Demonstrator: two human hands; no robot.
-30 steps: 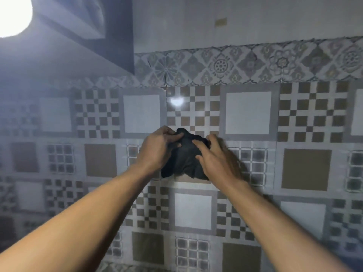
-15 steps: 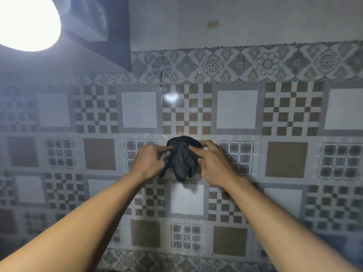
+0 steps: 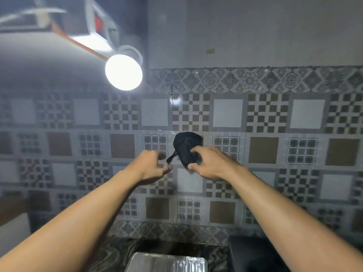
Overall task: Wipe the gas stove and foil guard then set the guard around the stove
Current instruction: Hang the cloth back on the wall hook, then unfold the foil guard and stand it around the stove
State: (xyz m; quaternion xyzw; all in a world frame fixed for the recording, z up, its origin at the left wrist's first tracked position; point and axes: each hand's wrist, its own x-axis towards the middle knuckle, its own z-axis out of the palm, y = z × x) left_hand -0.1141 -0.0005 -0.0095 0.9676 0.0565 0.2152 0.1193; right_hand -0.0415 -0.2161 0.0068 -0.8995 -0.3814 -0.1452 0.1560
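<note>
1. Both bare arms reach up and away from the camera toward the patterned tile wall [image 3: 227,112]
2. The right hand [image 3: 211,162] has its grip closed on a bunched black cloth [image 3: 186,146], thumb under the lower edge and fingers curled over the near side; the cloth is held up against or just in front of the wall, which one I cannot tell
3. The left hand [image 3: 152,166] sits just left of the cloth, fingers loosely curled and empty; a thin tail of the cloth hangs toward its fingertips, contact unclear
4. The foil guard [image 3: 167,262] lies low at the near edge of view on the dark marbled bench [image 3: 114,252], well below both hands
5. A dark boxy object [image 3: 255,254] stands on the bench right of the foil guard
6. A bright round lamp [image 3: 123,72] glows at upper left beneath a cabinet
</note>
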